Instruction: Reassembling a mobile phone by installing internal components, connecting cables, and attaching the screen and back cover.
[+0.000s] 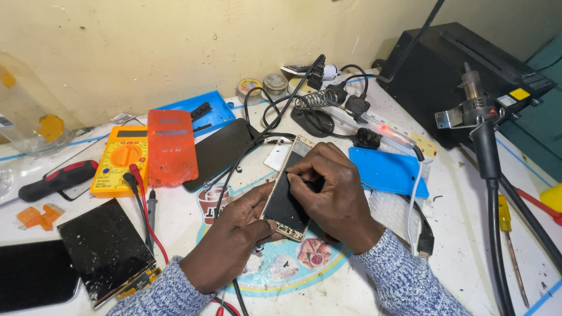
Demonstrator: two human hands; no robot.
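Opened phone (288,190), gold frame, dark inside, lies mid-bench w/ its long side running toward the back wall. Left hand (234,234) grips its near-left edge, thumb on top, fingers curled under. Right hand (333,190) rests over the phone's right side, fingers pinched shut on a small dark tool, too hidden to ID. Yellow multimeter (120,159) + orange case (171,146) sit toward the back-left; blue mat (387,171) just right of the hands; hot-air wand (477,117) at the right edge.
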